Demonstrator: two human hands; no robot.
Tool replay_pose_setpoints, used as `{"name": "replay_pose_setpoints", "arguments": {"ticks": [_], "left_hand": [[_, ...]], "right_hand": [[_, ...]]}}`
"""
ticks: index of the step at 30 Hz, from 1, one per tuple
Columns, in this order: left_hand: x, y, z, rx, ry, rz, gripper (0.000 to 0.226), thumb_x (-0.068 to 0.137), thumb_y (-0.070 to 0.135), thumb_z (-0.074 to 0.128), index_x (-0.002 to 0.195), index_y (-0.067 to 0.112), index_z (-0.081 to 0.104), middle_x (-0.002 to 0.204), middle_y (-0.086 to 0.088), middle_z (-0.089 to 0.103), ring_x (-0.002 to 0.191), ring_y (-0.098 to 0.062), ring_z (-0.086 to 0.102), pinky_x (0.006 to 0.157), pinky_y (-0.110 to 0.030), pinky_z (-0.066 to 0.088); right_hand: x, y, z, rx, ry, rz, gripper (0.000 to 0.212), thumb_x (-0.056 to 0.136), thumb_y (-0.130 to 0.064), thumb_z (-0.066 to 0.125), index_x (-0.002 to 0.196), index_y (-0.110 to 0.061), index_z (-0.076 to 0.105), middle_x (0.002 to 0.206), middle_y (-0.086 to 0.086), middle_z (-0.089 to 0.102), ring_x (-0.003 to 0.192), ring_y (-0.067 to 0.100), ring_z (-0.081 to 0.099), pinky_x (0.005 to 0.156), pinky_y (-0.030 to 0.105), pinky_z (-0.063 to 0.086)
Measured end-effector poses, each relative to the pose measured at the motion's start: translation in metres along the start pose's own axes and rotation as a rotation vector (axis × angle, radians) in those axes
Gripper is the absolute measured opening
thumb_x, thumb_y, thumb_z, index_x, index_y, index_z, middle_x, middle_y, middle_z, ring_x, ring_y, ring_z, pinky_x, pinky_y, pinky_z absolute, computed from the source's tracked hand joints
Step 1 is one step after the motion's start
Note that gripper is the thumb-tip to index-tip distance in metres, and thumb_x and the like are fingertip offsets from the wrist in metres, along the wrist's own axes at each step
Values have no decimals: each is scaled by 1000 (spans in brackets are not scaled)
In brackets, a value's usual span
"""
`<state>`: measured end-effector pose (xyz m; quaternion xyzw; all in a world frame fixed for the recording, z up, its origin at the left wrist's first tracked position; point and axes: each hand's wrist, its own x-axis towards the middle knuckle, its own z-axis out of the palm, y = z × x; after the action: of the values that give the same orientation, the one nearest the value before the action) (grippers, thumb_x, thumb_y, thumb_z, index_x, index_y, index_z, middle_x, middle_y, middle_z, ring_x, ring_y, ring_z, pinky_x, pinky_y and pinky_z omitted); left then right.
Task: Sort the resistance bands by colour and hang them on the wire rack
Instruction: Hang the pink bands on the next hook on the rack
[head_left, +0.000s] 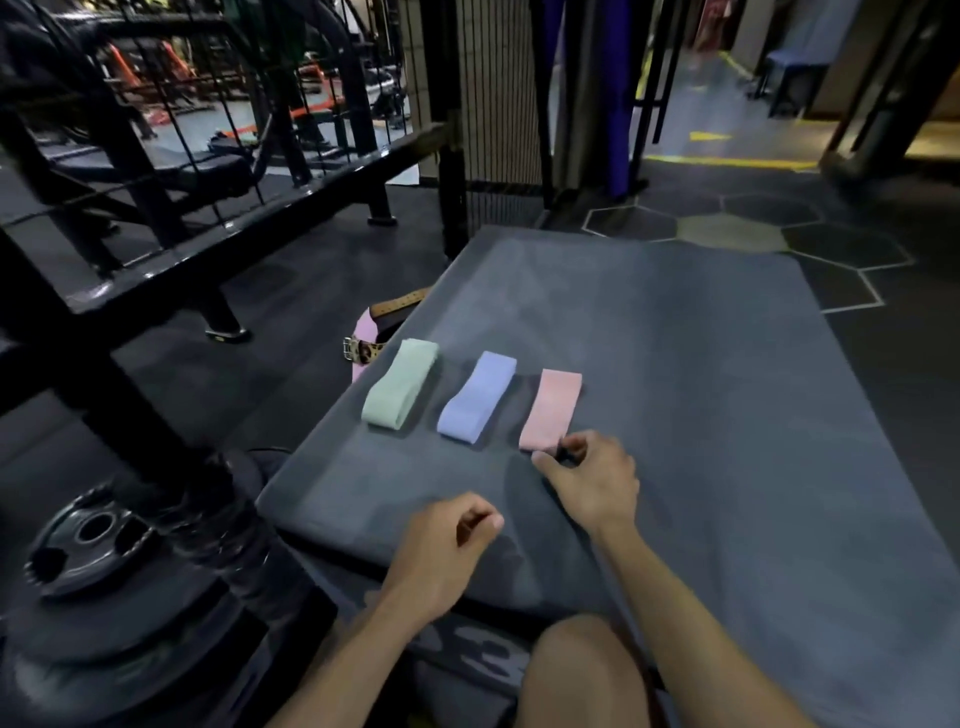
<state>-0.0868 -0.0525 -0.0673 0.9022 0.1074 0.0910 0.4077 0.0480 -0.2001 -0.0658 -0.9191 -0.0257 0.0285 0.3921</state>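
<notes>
Three folded resistance bands lie side by side on a grey mat (675, 364): a green band (400, 384) on the left, a blue-purple band (478, 397) in the middle, a pink band (550, 410) on the right. My right hand (592, 480) hovers at the near end of the pink band, thumb and fingertips curled close to its edge; whether they touch it is unclear. My left hand (447, 551) hangs loosely curled above the mat's near edge and holds nothing. A wire rack (498, 104) stands behind the mat.
A black steel frame (234, 218) and weight plates (88, 540) fill the left side. A leather belt with a buckle (363, 348) lies by the mat's left edge. My knee (582, 670) is at the bottom. Hexagon-patterned floor (753, 228) lies beyond the mat.
</notes>
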Motion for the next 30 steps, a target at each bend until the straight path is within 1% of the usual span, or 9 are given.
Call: {"name": "replay_pose_setpoints", "arguments": {"ticks": [2,5,8,11,17,24,26,28,30], "left_hand": [[-1,-4,-3,-10,-3,-4,13,96,26,66,83,26,66,75,13,69,75,-5,64,66,-13,44],[-2,-9,-7,-42,-4,-6,11,96,24,65,86,22,69,76,11,70,74,-6,64,71,-23,50],[-3,-8,-8,-58,-2,2,11,95,24,66,84,23,68,75,13,69,72,-5,64,69,-19,48],[-5,-6,-9,-55,-6,6,13,95,25,65,83,28,67,73,16,68,72,-2,63,67,-13,44],[-8,-11,-14,-57,-21,-23,15,96,30,63,81,34,63,76,18,68,74,-3,63,69,-16,45],[-11,-15,-25,-72,-6,-55,13,96,30,64,82,32,65,75,17,68,73,-5,64,70,-20,48],[-15,-13,-33,-64,-1,-63,14,96,32,63,83,34,64,77,18,68,75,-4,64,71,-18,48],[-21,-9,-44,-73,11,-66,14,97,32,62,83,34,64,79,17,68,75,-4,63,71,-18,48],[-27,-5,-58,-94,51,-65,14,97,32,62,83,32,65,78,15,67,73,-4,61,70,-17,46]], "right_hand": [[2,-5,3,-3,10,51,35,72,-57,74,93,-31,67,111,-4,68,113,27,59,94,39,48],[5,-6,4,1,14,98,31,73,-56,74,91,-32,65,115,-2,66,116,29,56,98,41,45],[4,-7,6,-39,5,114,29,78,-53,74,94,-31,66,121,0,59,122,29,48,101,41,37],[5,-10,8,-35,16,131,28,80,-51,73,98,-30,69,123,0,58,123,29,46,101,41,35],[10,-9,13,-52,34,151,27,85,-52,68,102,-31,72,123,0,60,123,30,44,100,41,35],[16,-15,12,37,38,183,31,85,-52,67,106,-30,74,121,1,66,123,31,47,100,42,35],[18,-22,8,104,23,174,30,82,-52,71,100,-28,74,116,1,69,121,31,50,99,43,37],[17,-31,-1,148,9,119,28,77,-54,74,89,-29,74,110,-1,69,119,31,51,99,43,41],[14,-46,-16,178,-44,3,22,73,-56,73,77,-34,76,97,-16,72,107,22,59,94,38,48]]}}
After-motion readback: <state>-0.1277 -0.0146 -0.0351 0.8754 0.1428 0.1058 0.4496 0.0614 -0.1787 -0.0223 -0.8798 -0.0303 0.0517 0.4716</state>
